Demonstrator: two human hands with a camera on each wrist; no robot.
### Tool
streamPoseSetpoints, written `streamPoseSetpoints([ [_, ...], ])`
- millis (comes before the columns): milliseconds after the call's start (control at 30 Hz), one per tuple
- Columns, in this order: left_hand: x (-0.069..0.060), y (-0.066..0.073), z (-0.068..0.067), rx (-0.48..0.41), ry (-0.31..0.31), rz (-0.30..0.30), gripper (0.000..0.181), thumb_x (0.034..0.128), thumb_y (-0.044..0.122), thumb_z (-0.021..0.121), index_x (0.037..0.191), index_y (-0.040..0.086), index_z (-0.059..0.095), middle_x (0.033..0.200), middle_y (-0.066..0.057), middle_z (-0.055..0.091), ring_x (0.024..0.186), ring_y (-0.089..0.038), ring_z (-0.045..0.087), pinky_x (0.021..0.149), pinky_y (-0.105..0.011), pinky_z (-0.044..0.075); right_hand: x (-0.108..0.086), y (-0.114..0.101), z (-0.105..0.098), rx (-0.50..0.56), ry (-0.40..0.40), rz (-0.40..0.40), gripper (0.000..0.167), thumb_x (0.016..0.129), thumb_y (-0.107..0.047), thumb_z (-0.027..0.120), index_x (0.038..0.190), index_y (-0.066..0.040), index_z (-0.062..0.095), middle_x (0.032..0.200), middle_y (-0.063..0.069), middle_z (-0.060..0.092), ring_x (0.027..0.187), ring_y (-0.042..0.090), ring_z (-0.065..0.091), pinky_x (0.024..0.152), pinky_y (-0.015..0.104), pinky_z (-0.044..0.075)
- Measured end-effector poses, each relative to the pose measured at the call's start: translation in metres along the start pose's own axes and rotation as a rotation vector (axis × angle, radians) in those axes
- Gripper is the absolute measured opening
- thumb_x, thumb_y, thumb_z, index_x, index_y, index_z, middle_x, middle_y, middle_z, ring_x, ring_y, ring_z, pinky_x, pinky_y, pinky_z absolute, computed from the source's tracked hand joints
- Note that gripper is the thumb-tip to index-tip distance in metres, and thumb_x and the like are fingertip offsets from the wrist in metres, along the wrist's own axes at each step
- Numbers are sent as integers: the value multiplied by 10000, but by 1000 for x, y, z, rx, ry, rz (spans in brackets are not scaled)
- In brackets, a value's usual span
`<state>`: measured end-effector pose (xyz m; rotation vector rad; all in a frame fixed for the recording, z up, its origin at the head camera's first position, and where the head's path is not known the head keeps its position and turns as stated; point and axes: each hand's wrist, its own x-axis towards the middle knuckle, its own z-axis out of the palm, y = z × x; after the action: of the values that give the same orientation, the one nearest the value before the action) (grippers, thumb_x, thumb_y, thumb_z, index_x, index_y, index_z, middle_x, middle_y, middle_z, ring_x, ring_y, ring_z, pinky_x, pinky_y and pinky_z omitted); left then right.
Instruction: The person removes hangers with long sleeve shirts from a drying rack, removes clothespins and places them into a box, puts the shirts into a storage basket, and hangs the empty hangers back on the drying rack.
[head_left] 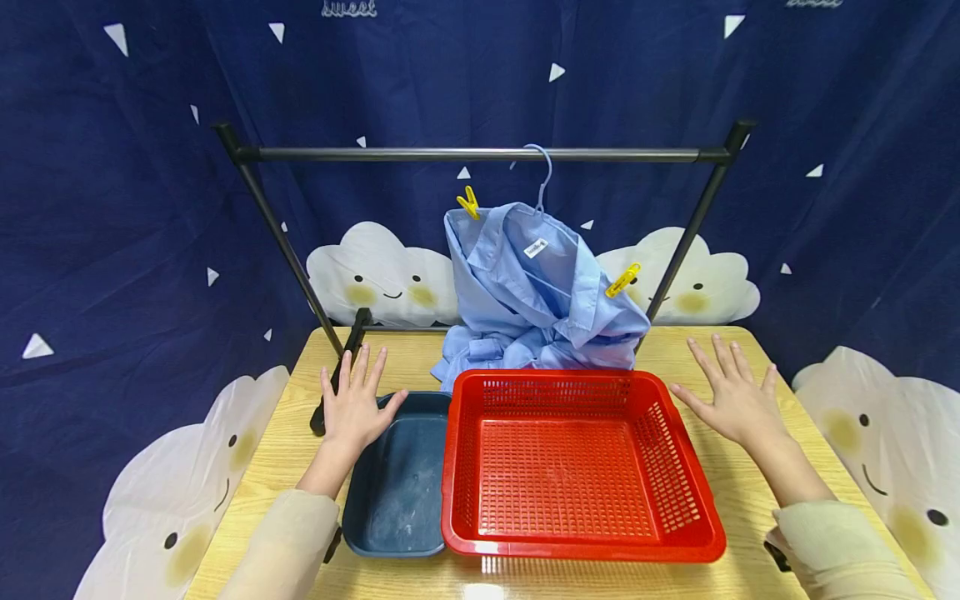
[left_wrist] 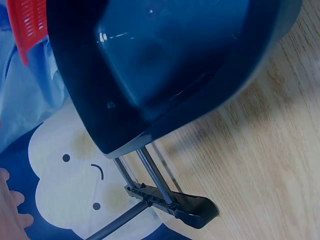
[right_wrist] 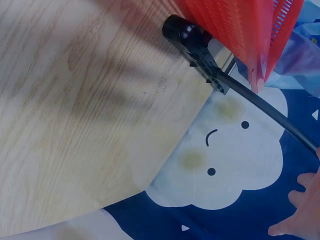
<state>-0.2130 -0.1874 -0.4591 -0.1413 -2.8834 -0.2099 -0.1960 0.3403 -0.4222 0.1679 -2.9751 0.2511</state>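
My left hand (head_left: 356, 410) hovers with spread fingers over the left rim of the dark blue basin (head_left: 401, 483), holding nothing. On the other side, my right hand (head_left: 738, 402) is held palm down and spread, just right of the red basket (head_left: 566, 475), also holding nothing. A light blue shirt (head_left: 525, 283) hangs askew on a blue hanger (head_left: 546, 175), its lower part bunched behind the basket. One yellow clothespin (head_left: 469, 202) is on its left shoulder, another yellow clothespin (head_left: 622, 280) on its right side. In both wrist views only some fingers show at the edge.
A black metal rack (head_left: 420, 155) stands at the back of the wooden table (head_left: 292, 467), its left foot (head_left: 337, 383) near my left hand. The red basket partly overlaps the basin's right side. Behind hangs a navy curtain (head_left: 420, 75) with clouds and triangles.
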Motion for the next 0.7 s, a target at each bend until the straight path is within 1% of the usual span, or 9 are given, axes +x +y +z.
streamPoseSetpoints([
  [267,-1,-1,1,-4,3,3,766,849,599,451,1461,209,208,1523,-90,122,1389,-325,35,1038,-581,-76,0,1,1,4,-6,-3,782,872,-578,428,1477,-246,60,1513,181,0,1366,396,-50,908,703,-137],
  [400,-1,-2,1,-4,-1,3,762,855,606,432,1465,218,191,1523,-91,122,1389,-325,42,1040,-584,-61,0,1,0,1,0,-3,777,874,-586,417,1477,-245,64,1512,185,15,1365,406,-14,914,707,-118],
  [467,1,-3,0,-15,12,6,753,861,583,448,1464,209,197,1521,-95,129,1388,-324,54,1043,-585,-40,0,1,-1,1,5,-4,770,879,-581,411,1477,-244,61,1508,196,29,1361,416,8,920,708,-107],
  [533,4,-3,-1,-24,55,16,737,863,553,471,1455,188,229,1513,-103,159,1383,-323,91,1048,-583,2,1,1,-1,10,23,-6,761,883,-574,412,1477,-242,73,1501,210,66,1359,420,34,934,703,-88],
  [600,9,-4,-3,-48,129,34,705,865,507,496,1435,151,281,1494,-114,212,1367,-322,150,1050,-574,48,3,2,-2,30,62,-12,738,888,-549,427,1474,-221,120,1486,226,126,1350,427,87,952,697,-51],
  [667,16,-5,-5,-60,244,73,638,867,451,502,1382,100,367,1445,-132,308,1319,-329,251,1041,-559,119,6,3,-3,54,124,-25,702,890,-511,458,1456,-183,206,1449,245,221,1305,462,190,959,694,41],
  [700,21,-5,-7,-63,316,100,599,862,417,508,1341,70,414,1403,-147,366,1280,-339,309,1027,-555,162,8,3,-3,67,165,-35,676,889,-484,480,1435,-151,261,1413,256,282,1265,475,255,957,682,102],
])
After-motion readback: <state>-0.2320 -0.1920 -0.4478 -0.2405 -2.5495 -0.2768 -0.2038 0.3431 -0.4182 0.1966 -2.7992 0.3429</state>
